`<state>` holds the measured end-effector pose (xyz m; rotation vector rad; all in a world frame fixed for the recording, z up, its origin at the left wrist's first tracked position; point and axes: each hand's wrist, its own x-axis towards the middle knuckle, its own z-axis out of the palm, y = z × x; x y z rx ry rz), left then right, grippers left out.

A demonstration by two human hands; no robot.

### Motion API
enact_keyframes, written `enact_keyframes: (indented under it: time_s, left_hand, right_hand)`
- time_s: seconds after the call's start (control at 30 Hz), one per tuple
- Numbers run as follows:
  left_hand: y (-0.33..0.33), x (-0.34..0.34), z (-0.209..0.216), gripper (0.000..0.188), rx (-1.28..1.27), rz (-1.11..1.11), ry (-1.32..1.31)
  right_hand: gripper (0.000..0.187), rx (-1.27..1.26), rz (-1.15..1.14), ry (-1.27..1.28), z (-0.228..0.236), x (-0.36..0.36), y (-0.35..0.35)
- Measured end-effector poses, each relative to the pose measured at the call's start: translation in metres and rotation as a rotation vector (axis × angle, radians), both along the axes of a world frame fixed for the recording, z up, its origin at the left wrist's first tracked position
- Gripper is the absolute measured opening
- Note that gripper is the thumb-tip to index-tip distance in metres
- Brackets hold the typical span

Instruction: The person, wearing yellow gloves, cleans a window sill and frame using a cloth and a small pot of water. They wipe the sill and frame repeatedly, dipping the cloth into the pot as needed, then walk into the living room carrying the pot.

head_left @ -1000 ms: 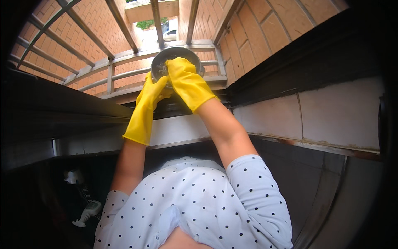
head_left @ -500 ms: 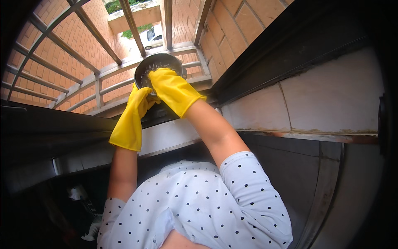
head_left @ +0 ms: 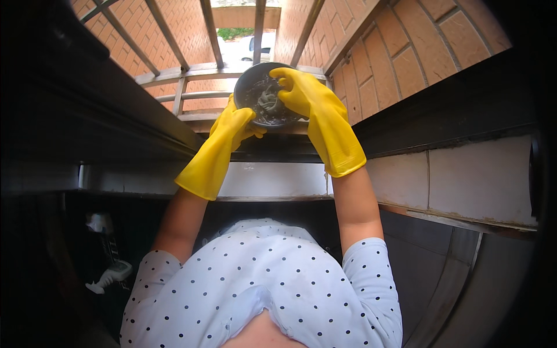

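A dark round pan (head_left: 249, 95) is held up by the window, tilted so its inside faces me. My left hand (head_left: 231, 129), in a yellow rubber glove, grips its lower left rim, thumb at the edge and fingers underneath. Wet streaks cover the inside, where a crumpled greyish-green cloth or scrubber (head_left: 268, 103) lies. At the right rim is my right hand (head_left: 301, 95), gloved the same way. Its fingers curl over the inside with a gap between fingertips and thumb, and nothing shows between them.
Metal window bars (head_left: 165, 35) stand just beyond the pan, with brick walls and a parked white car (head_left: 264, 45) outside. A white tiled ledge (head_left: 272, 181) runs below my forearms. At the lower left, a pale spray-bottle-like item (head_left: 111, 275) sits in shadow.
My right hand has drawn back from inside the pan to its right rim, uncovering the greyish-green cloth or scrubber. The view has turned, so pan and hands appear farther right.
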<state>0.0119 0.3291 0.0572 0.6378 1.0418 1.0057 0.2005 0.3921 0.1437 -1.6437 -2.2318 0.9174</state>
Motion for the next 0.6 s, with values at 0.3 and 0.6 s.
enact_keyframes:
  time_s: [0.3, 0.6]
  left_hand:
    - [-0.034, 0.002, 0.036, 0.054, 0.11, -0.022, 0.226]
    - [-0.134, 0.009, 0.011, 0.071, 0.196, 0.123, 0.079]
  right_hand:
    - [0.037, 0.223, 0.053, 0.082, 0.019, 0.007, -0.028]
    - [0.027, 0.12, 0.27, 0.277, 0.039, 0.016, -0.104]
